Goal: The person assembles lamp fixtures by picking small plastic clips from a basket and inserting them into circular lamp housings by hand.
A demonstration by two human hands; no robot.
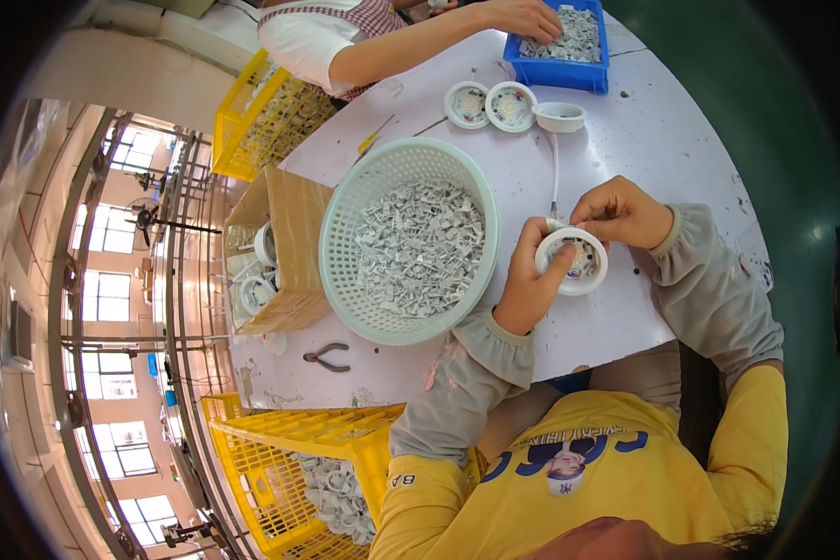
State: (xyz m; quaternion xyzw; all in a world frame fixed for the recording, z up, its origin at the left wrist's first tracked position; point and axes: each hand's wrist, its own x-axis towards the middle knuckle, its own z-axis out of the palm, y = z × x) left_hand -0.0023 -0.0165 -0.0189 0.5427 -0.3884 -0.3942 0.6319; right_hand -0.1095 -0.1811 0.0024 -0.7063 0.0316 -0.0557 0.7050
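Observation:
My left hand (pixel 526 285) is closed round a white round lamp housing (pixel 595 281), its thumb lying across the open face. Inside the housing sits a round board with small parts, partly covered by the thumb. My right hand (pixel 628 213) pinches at the far rim of the housing; whatever lies between its fingertips is too small to make out. A white cable (pixel 557 168) runs from near my hands to a tilted white housing (pixel 559 117) farther off. Beside that lie two more round housings, one left (pixel 466 105) and one right (pixel 511 106), faces up.
Left of my hands stands a pale green basket (pixel 334 271) heaped with small grey-white plastic pieces. Pliers (pixel 327 357), a cardboard box (pixel 301 247) and yellow crates (pixel 308 422) are farther left. Across the table, a co-worker's hand (pixel 532 19) reaches into a blue bin (pixel 560 77).

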